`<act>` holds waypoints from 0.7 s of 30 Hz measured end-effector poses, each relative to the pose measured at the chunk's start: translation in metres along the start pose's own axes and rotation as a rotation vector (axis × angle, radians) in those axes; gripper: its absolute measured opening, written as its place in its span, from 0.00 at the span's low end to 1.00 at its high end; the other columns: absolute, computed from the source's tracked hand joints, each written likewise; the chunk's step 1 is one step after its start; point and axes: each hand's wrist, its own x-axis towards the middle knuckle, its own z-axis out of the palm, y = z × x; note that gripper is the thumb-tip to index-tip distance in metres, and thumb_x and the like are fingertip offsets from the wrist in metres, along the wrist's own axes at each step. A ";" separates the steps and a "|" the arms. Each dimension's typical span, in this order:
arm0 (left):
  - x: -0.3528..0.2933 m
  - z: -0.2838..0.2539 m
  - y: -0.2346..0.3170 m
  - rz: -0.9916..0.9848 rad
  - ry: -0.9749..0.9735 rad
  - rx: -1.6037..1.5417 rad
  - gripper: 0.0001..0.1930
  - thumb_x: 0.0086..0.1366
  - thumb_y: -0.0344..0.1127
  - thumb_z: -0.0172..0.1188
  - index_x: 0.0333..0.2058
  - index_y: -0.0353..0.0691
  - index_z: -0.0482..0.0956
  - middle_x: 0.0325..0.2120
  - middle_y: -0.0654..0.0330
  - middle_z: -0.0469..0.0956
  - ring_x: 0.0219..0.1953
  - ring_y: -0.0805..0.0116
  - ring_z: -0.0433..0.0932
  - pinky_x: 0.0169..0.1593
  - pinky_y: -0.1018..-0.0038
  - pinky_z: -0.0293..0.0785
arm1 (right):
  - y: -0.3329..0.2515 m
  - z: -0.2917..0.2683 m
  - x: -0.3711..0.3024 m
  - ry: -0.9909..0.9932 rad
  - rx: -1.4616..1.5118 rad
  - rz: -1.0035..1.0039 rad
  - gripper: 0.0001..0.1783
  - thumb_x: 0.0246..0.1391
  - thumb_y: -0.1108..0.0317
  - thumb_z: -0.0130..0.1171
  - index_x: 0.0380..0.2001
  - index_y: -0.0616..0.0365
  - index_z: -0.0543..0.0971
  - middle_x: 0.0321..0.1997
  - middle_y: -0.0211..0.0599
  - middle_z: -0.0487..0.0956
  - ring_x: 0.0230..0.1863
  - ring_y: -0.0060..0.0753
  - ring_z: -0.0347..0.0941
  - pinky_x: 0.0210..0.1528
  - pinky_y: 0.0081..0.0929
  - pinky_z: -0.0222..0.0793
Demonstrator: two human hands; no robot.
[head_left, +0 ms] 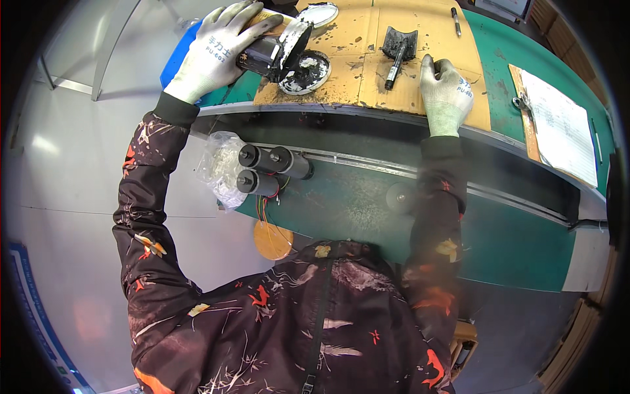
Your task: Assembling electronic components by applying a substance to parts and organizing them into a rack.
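Note:
My left hand (220,49), in a white glove, is wrapped round a dark can (257,55) that lies tilted with its open, black-smeared mouth toward the right. Just below that mouth is a round lid (307,73) smeared black and white. My right hand (445,85), gloved too, rests at the right of the cardboard (364,79) with its fingers curled in. Whatever those fingers may hold is hidden. Left of it lies a black marker-like stick (395,71), its upper end against a dark curved piece (400,43).
A second pale lid (319,14) and a pen (456,22) lie farther back. At the right is a clipboard with paper (558,125). Several motors with wires (279,162) stand beside a clear plastic bag (222,167) on the lower green surface (354,210), near a round wooden disc (273,240).

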 end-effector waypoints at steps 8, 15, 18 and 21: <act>0.004 0.000 -0.003 0.025 0.048 0.005 0.44 0.44 0.36 0.74 0.64 0.54 0.70 0.63 0.54 0.69 0.65 0.52 0.67 0.67 0.53 0.61 | 0.003 0.002 0.000 0.014 0.005 -0.001 0.22 0.60 0.46 0.58 0.30 0.53 0.85 0.25 0.42 0.84 0.32 0.46 0.83 0.38 0.38 0.77; 0.004 -0.003 -0.003 0.036 0.044 0.021 0.44 0.44 0.37 0.75 0.64 0.55 0.70 0.63 0.54 0.69 0.65 0.52 0.67 0.67 0.53 0.61 | 0.000 0.002 0.001 -0.019 0.002 0.015 0.23 0.61 0.45 0.56 0.30 0.53 0.85 0.25 0.43 0.84 0.32 0.47 0.83 0.39 0.40 0.77; 0.004 -0.004 -0.003 0.039 0.041 0.018 0.44 0.43 0.37 0.75 0.64 0.55 0.70 0.63 0.54 0.69 0.65 0.52 0.67 0.67 0.54 0.61 | 0.001 0.003 0.002 -0.026 -0.006 0.016 0.23 0.61 0.45 0.56 0.30 0.53 0.85 0.26 0.44 0.84 0.33 0.48 0.83 0.39 0.40 0.77; 0.003 -0.006 -0.004 0.048 0.035 0.020 0.44 0.43 0.37 0.75 0.64 0.55 0.70 0.63 0.54 0.69 0.65 0.52 0.67 0.67 0.54 0.61 | 0.000 0.003 0.002 -0.031 -0.005 0.016 0.23 0.61 0.44 0.56 0.30 0.53 0.85 0.26 0.44 0.84 0.33 0.48 0.83 0.39 0.40 0.77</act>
